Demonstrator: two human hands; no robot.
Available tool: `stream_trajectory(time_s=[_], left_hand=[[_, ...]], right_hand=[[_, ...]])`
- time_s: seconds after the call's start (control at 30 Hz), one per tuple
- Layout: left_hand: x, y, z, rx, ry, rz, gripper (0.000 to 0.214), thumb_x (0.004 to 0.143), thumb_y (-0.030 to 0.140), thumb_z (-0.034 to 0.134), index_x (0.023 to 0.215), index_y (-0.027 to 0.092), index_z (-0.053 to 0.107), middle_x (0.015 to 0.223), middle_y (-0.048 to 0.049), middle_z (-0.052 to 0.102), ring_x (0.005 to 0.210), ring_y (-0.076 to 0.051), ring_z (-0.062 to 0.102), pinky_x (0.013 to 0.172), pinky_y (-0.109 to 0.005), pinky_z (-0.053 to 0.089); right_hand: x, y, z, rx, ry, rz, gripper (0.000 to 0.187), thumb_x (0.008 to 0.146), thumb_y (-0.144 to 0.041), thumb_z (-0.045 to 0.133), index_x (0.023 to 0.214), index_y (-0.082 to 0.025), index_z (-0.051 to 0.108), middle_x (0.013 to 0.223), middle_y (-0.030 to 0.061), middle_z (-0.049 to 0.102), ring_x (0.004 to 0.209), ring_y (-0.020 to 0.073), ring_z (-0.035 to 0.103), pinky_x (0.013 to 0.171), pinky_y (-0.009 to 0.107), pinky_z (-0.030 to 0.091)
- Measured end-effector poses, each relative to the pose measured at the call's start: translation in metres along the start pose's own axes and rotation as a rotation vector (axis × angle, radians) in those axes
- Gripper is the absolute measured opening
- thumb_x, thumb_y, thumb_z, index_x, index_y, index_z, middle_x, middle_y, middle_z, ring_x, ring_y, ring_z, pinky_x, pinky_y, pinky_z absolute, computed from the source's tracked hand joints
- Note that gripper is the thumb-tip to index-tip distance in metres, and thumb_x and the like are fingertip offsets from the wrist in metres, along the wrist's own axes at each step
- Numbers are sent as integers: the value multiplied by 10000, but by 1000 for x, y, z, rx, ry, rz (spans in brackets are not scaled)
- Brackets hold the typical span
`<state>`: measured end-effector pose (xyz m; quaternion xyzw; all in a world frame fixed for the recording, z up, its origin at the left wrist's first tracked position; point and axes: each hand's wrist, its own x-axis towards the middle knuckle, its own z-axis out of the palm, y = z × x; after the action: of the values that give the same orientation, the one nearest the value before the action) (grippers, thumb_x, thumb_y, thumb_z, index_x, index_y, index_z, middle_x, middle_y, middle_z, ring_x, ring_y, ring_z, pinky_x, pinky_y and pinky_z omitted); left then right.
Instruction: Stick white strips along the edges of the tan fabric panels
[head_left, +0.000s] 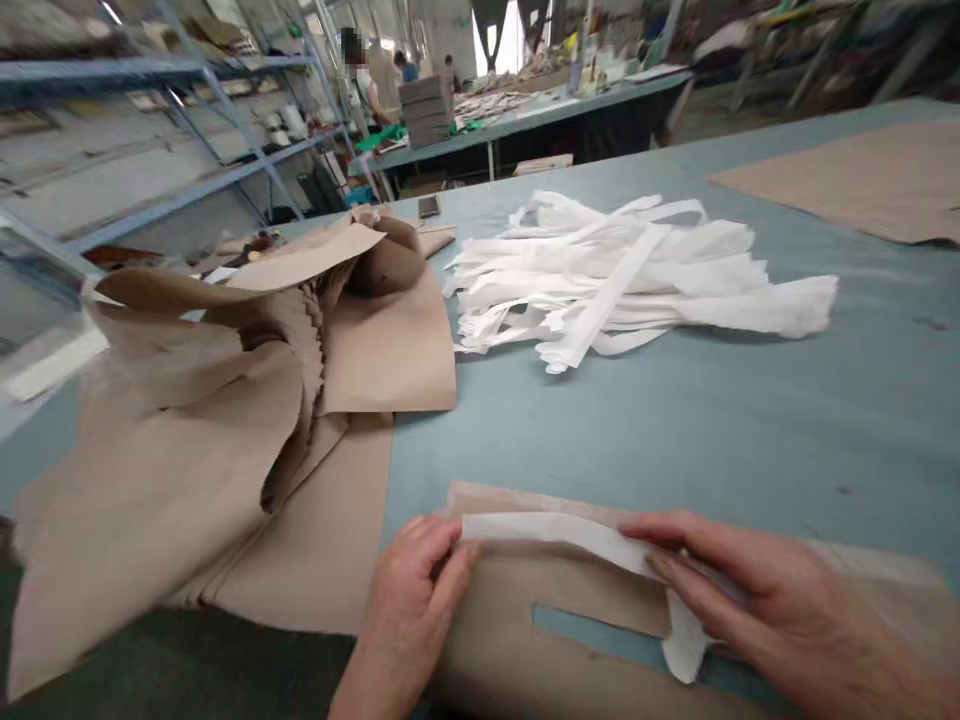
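A narrow white fabric strip (pixel 547 528) stretches between my two hands, lying along the upper part of a brown leather-like piece (pixel 510 620) with a long slot cut in it. My left hand (pixel 420 590) pinches the strip's left end between thumb and forefinger, close to the piece's edge. Toward the other end, my right hand (pixel 757 580) grips the strip, and its loose tail hangs below the fingers over the slot. Part of the piece lies hidden under my right hand and wrist.
A heap of white strips (pixel 615 270) lies mid-table. Folded brown sheets (pixel 187 430) pile up at the left, overhanging the edge. Another brown sheet (pixel 862 180) rests at the far right. Blue shelving (pixel 262 160) stands left; people are at a far worktable (pixel 525 120).
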<state>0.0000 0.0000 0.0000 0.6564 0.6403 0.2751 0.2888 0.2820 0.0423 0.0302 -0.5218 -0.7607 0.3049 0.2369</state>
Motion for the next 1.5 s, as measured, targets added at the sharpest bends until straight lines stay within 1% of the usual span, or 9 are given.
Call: stream_trajectory(time_s=[0.13,0.37,0.47,0.53,0.7,0.83,1.07,1.27,1.5], left_hand=[[-3,-2,0,12,48,22,235,994,328,486,905,264,694,803,31,667,776,-147,610,704,-248,461],[-1,-14,11,247,305,62,110,935,282,585,988,255,678,806,29,692,734,-163,640,685,-290,491],[1,-15,13,312,375,77,218,912,256,614,1129,250,638,795,38,690,710,-160,651,681,-296,504],[2,-15,14,362,406,95,258,916,237,599,1173,241,615,787,37,687,704,-162,654,678,-301,505],[6,-15,17,411,416,131,228,913,203,574,1136,232,614,770,36,676,694,-163,652,666,-311,505],[9,-13,20,400,442,129,154,898,195,580,1040,244,617,760,45,671,675,-162,649,650,-312,497],[11,-13,21,367,426,69,61,899,214,569,910,244,621,739,32,663,664,-171,638,620,-301,490],[13,-14,21,392,394,105,118,927,194,540,850,229,621,732,21,647,685,-167,621,634,-294,472],[15,-13,19,411,392,171,168,951,180,509,862,220,646,732,11,654,686,-154,616,656,-285,470]], right_hand=[[7,3,7,14,-60,19,254,861,-303,513,926,-317,758,827,-31,782,657,149,732,618,192,586],[16,9,13,-41,-86,-18,279,862,-316,496,940,-323,764,859,-26,787,695,170,749,615,214,602],[18,14,17,-88,-76,-56,285,874,-316,488,965,-321,758,890,-29,789,721,175,755,629,226,610],[19,18,19,-118,-63,-87,288,885,-310,480,982,-317,751,887,-33,789,715,172,755,617,224,610],[22,20,22,-149,-37,-172,280,896,-280,473,971,-309,741,841,-51,786,655,152,748,572,193,596],[24,18,21,-162,-10,-207,274,881,-252,481,946,-299,742,807,-49,783,608,151,738,532,185,587],[25,17,20,-208,-67,-272,301,870,-218,463,933,-321,739,831,-45,782,628,155,738,526,186,584],[27,14,20,-225,-48,-334,346,842,-169,426,877,-308,741,774,-51,773,569,144,723,503,178,579],[29,11,20,-185,-67,-308,350,822,-161,435,859,-303,753,777,-37,778,572,144,727,512,160,574]])
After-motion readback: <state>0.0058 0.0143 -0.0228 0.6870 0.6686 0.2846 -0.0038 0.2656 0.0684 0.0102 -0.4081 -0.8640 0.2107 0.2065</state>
